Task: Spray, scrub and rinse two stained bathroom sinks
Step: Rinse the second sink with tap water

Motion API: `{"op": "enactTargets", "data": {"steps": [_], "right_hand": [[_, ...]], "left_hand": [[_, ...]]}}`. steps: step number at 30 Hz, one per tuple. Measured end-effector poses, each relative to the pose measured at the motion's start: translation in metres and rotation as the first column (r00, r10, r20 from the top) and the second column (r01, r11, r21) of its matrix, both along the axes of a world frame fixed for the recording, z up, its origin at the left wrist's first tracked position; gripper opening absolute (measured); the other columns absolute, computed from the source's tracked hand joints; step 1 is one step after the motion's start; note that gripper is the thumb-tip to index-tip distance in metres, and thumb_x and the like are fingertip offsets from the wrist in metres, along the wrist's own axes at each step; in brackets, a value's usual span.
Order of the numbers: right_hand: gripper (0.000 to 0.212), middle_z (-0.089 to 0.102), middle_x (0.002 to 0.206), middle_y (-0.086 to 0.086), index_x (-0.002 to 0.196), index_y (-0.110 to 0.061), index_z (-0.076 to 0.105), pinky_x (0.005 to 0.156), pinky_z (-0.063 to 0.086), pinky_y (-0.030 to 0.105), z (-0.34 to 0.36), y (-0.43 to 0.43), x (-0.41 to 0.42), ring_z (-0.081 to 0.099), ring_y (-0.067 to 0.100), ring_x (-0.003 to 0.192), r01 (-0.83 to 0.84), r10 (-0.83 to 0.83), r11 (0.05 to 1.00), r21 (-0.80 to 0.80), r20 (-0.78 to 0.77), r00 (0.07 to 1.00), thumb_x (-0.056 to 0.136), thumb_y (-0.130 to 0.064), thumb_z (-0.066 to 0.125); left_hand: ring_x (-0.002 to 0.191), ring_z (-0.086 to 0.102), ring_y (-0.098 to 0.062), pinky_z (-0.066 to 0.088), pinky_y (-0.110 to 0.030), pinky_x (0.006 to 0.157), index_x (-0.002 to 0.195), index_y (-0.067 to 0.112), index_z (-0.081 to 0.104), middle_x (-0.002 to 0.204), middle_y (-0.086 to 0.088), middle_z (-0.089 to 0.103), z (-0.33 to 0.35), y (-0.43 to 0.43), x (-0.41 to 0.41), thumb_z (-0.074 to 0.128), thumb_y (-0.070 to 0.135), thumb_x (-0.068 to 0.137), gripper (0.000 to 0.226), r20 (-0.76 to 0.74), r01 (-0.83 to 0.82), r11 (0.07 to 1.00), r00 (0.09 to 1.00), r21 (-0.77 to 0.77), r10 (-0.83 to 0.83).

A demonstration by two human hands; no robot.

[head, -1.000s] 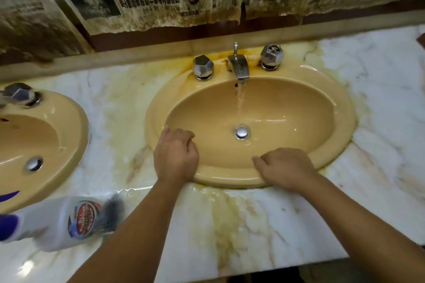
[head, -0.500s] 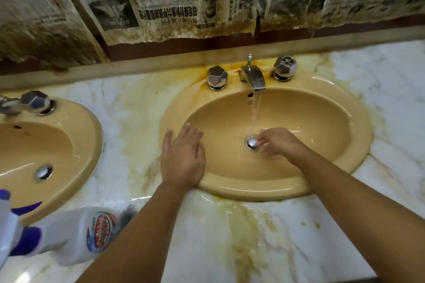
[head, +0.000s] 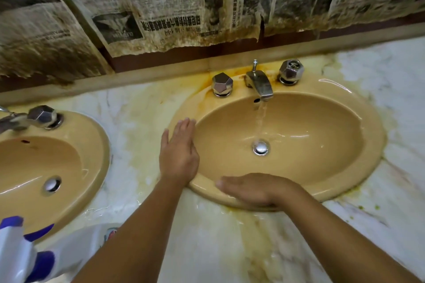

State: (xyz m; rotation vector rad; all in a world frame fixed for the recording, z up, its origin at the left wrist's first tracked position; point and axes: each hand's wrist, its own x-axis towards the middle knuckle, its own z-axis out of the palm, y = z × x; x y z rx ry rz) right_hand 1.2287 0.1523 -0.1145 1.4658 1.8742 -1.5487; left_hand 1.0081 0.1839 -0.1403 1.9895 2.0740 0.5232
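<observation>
Seemingly midway: rinsing right sink [head: 322,167] under running tap [head: 259,85]; left hand [head: 178,156] at nine o'clock rim, right hand [head: 255,190] at six, each grip flat, holding nothing; counter [head: 207,248] stains left to scrub.

Two tan-yellow sinks [head: 358,163] sit in a white marbled surface [head: 391,89] streaked yellow-brown, with silver taps [head: 259,82] and drains [head: 261,147], a white bottle [head: 76,246] with blue trigger lower left, and black-and-grey printed, brown-stained newspaper [head: 174,7] above.
</observation>
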Motion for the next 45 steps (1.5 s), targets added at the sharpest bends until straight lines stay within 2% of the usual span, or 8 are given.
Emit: {"op": "enactTargets", "data": {"steps": [5, 7, 9, 10, 29, 38, 42, 45], "right_hand": [[0.038, 0.067, 0.116, 0.008, 0.097, -0.020, 0.068, 0.080, 0.040, 0.030, -0.014, 0.055, 0.054, 0.059, 0.019, 0.097, 0.363, -0.368, 0.930, 0.063, 0.119, 0.922, 0.106, -0.047, 0.042], [0.031, 0.065, 0.108, 0.014, 0.103, -0.010, 0.063, 0.077, 0.047, 0.033, -0.018, 0.087, 0.059, 0.065, 0.024, 0.092, 0.830, -0.887, 0.462, -0.313, -0.181, 0.425, 0.107, -0.032, 0.042], [0.039, 0.061, 0.119, 0.029, 0.122, 0.010, 0.053, 0.090, 0.055, 0.044, -0.015, 0.110, 0.052, 0.066, 0.041, 0.107, 0.717, -0.954, -0.019, -0.696, -0.202, -0.222, 0.110, -0.023, 0.034], [0.044, 0.060, 0.125, 0.034, 0.129, 0.015, 0.049, 0.099, 0.053, 0.048, -0.007, 0.118, 0.044, 0.063, 0.046, 0.113, 0.596, -0.921, -0.064, -0.800, -0.183, -0.344, 0.111, -0.020, 0.031], [0.046, 0.058, 0.138, 0.031, 0.129, 0.015, 0.053, 0.116, 0.041, 0.050, 0.013, 0.128, 0.004, 0.053, 0.042, 0.133, 0.361, -0.793, -0.120, -0.925, -0.130, -0.595, 0.110, -0.020, 0.030], [0.039, 0.064, 0.128, 0.028, 0.127, 0.011, 0.058, 0.107, 0.049, 0.046, 0.013, 0.126, -0.007, 0.062, 0.039, 0.121, 0.495, -0.839, -0.051, -0.867, -0.232, -0.492, 0.106, -0.011, 0.034], [0.033, 0.070, 0.129, 0.009, 0.120, -0.006, 0.071, 0.111, 0.044, 0.027, 0.022, 0.106, -0.065, 0.061, 0.019, 0.128, 0.832, -0.665, 0.510, -0.220, -0.714, 0.220, 0.107, -0.014, 0.042], [0.045, 0.042, 0.161, -0.006, 0.153, -0.018, 0.047, 0.126, 0.006, 0.027, 0.000, 0.124, -0.065, 0.025, 0.004, 0.152, 0.320, -0.044, 0.728, 0.606, -0.425, 0.904, 0.112, -0.029, 0.032]], "left_hand": [[0.158, 0.007, -0.008, 0.003, -0.044, 0.128, 0.163, 0.030, 0.020, 0.171, 0.009, 0.017, 0.001, 0.006, 0.002, 0.027, 0.018, 0.100, 0.064, -0.099, -0.007, 0.998, 0.995, -0.060, 0.001], [0.158, 0.002, -0.007, 0.003, -0.044, 0.128, 0.164, 0.030, 0.015, 0.172, 0.010, 0.011, 0.001, 0.011, 0.002, 0.029, 0.018, 0.103, 0.064, -0.129, -0.005, 0.996, 0.992, -0.089, -0.007], [0.158, 0.000, -0.007, 0.003, -0.044, 0.128, 0.164, 0.030, 0.013, 0.172, 0.010, 0.009, 0.001, 0.012, 0.002, 0.031, 0.018, 0.103, 0.065, -0.141, -0.008, 0.995, 0.990, -0.096, -0.006], [0.158, 0.000, -0.008, 0.004, -0.044, 0.128, 0.164, 0.030, 0.013, 0.172, 0.010, 0.009, 0.001, 0.013, 0.002, 0.032, 0.018, 0.103, 0.065, -0.146, -0.010, 0.996, 0.989, -0.094, -0.004], [0.157, -0.008, -0.007, 0.003, -0.046, 0.128, 0.165, 0.030, 0.007, 0.172, 0.010, 0.002, -0.002, 0.021, 0.002, 0.028, 0.021, 0.106, 0.063, -0.197, 0.008, 0.994, 0.980, -0.105, -0.028], [0.157, -0.009, -0.007, 0.002, -0.045, 0.128, 0.165, 0.028, 0.008, 0.172, 0.009, 0.002, -0.001, 0.025, 0.000, 0.028, 0.022, 0.107, 0.062, -0.211, 0.027, 0.994, 0.976, -0.102, -0.048], [0.158, -0.004, -0.008, 0.004, -0.044, 0.128, 0.165, 0.025, 0.011, 0.172, 0.008, 0.007, -0.004, 0.029, -0.002, 0.019, 0.029, 0.108, 0.058, -0.226, 0.041, 0.994, 0.972, -0.100, -0.063], [0.158, -0.003, -0.007, 0.005, -0.043, 0.128, 0.165, 0.021, 0.012, 0.172, 0.007, 0.007, -0.005, 0.030, -0.002, 0.003, 0.039, 0.101, 0.067, -0.244, 0.044, 0.995, 0.967, -0.094, -0.065]]}}
